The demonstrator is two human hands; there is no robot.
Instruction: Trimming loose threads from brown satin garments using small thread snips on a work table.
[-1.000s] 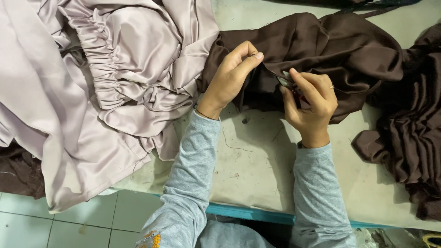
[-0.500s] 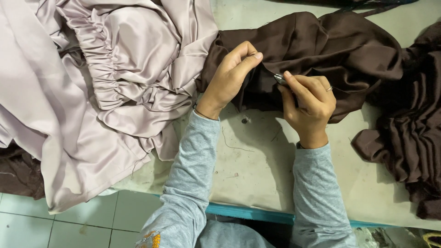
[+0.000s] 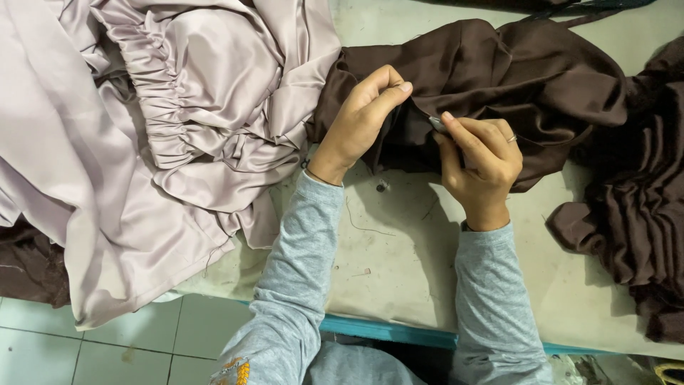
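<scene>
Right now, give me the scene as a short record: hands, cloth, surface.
left hand: pinches a fold of the brown fabric, grip shut
right hand: holds a small metal tool against the same fabric edge, grip shut; ring on one finger
other cloth: pale mauve satin with a gathered band, heaped to the left, draping over the table edge
surface: off-white table, stained, loose threads on it
floor: pale tiles, lower left

Brown cloth [image 3: 513, 78] satiny; mauve cloth [image 3: 214, 85] glossy.
</scene>
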